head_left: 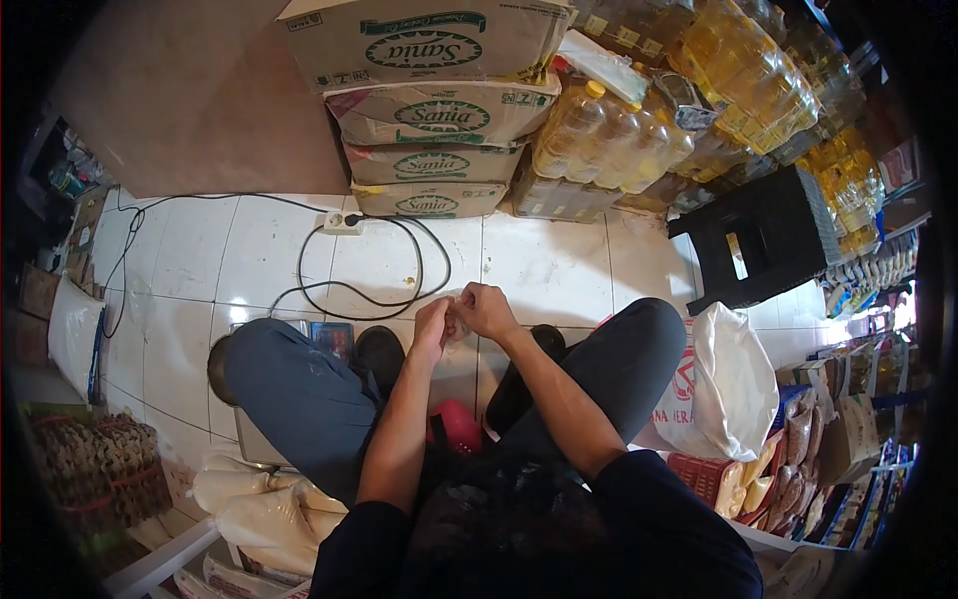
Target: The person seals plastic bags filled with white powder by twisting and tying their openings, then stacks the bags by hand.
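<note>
Both of my hands meet in front of me, between my knees and above the tiled floor. My left hand (435, 327) is closed, its fingers pinched on a clear plastic bag (459, 331). Touching it from the right, my right hand (484, 311) is closed too, at the top of the same bag. The bag hangs below the fingers; its contents are too small to tell. A red object (457, 427) lies lower down between my legs.
Stacked cartons (429, 118) and bottles of yellow oil (604, 135) stand ahead. A black cable (301, 262) loops from a power socket (341, 223). A black stool (753, 243) lies on its side at the right, near a white sack (733, 384). Filled bags (264, 514) sit at the lower left.
</note>
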`<state>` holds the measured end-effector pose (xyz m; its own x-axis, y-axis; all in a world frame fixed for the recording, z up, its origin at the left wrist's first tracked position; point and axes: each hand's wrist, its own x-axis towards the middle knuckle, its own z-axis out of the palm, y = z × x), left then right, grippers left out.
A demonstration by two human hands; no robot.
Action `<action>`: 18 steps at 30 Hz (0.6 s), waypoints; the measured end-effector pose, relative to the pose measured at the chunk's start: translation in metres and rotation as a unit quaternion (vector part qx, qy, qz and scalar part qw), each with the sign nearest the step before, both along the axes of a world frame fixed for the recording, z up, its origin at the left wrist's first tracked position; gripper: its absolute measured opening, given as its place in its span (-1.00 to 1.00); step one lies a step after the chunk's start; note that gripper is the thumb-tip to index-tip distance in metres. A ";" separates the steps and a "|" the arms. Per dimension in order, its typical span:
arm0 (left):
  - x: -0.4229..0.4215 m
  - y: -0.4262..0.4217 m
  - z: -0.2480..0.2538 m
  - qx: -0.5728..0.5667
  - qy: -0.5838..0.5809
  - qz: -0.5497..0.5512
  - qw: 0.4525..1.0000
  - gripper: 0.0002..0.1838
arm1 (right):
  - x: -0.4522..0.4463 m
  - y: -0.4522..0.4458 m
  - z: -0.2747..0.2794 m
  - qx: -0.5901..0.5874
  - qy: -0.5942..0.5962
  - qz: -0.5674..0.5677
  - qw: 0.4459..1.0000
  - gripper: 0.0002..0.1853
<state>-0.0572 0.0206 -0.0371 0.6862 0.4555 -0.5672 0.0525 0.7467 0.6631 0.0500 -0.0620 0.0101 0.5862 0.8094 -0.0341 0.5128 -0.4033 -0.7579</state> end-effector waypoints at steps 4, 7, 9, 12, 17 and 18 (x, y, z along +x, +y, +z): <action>-0.002 0.002 0.004 -0.011 0.004 -0.018 1.000 -0.81 | 0.000 -0.001 -0.003 0.010 -0.010 0.016 1.000 -0.77; -0.001 -0.001 0.004 -0.003 0.021 -0.004 1.000 -0.79 | -0.003 -0.001 -0.007 0.063 -0.093 0.047 0.993 -0.82; -0.001 -0.001 0.008 0.005 0.039 -0.022 0.999 -0.78 | -0.005 0.000 -0.008 0.042 -0.116 0.058 0.991 -0.84; -0.002 -0.002 0.016 0.003 0.055 -0.029 0.998 -0.76 | -0.006 0.001 -0.007 0.029 -0.140 0.084 0.986 -0.85; -0.008 0.005 -0.015 0.014 -0.012 -0.059 0.998 -0.75 | -0.010 -0.001 0.002 0.047 -0.159 0.120 0.979 -0.85; -0.009 0.006 -0.018 0.017 -0.015 -0.059 0.998 -0.74 | -0.011 -0.001 0.003 0.053 -0.157 0.122 0.979 -0.84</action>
